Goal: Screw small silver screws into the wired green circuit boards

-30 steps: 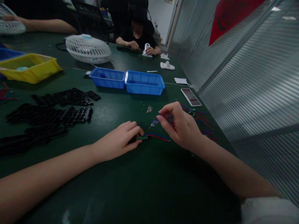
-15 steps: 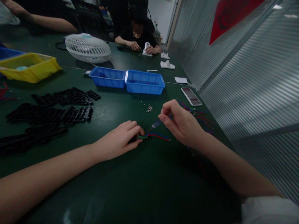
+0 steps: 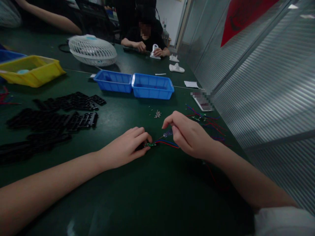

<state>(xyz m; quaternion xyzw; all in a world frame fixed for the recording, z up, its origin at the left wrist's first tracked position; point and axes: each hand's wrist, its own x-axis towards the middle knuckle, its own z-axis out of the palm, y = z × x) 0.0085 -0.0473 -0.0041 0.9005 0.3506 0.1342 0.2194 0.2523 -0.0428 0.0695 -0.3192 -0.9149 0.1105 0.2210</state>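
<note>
My left hand (image 3: 125, 147) lies on the dark green table (image 3: 152, 196), fingers curled, pinching a small green circuit board (image 3: 150, 144) flat against the surface. Red and blue wires (image 3: 166, 143) run from the board to the right. My right hand (image 3: 188, 134) is closed round a small screwdriver with a clear handle (image 3: 167, 133); its tip points down and left toward the board. A little heap of tiny screws (image 3: 157, 114) sits just beyond the hands.
Two blue bins (image 3: 134, 86) stand behind the screws. Black plastic parts (image 3: 51, 119) cover the left. A yellow bin (image 3: 29, 70), a white fan (image 3: 92, 50), a phone (image 3: 203, 101) and loose wired boards (image 3: 206, 119) lie around. Another person (image 3: 145, 39) works at the far end.
My right hand has lowered and shifted slightly left, bringing the screwdriver nearer the board. My left hand has stayed in place on the board.
</note>
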